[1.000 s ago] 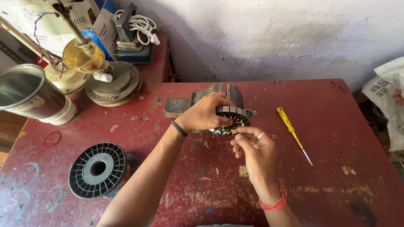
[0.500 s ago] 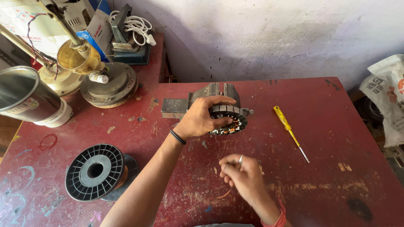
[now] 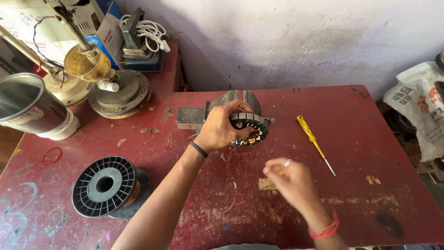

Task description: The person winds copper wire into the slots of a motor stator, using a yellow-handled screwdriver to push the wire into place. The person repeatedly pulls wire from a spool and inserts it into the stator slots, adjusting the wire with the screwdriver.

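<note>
Winding work on the stator (image 3: 249, 130): left hand (image 3: 221, 129) clamps it, right hand (image 3: 289, 178) nearer, fingers pinched seemingly on thin wire, needing steady tension next

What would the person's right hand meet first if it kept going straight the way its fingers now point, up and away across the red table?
Probably the ring-shaped stator that the left hand grips; the right hand points up toward it over bare red table. The hand is blurred and depth is unclear, so it might pass beside it.
</note>
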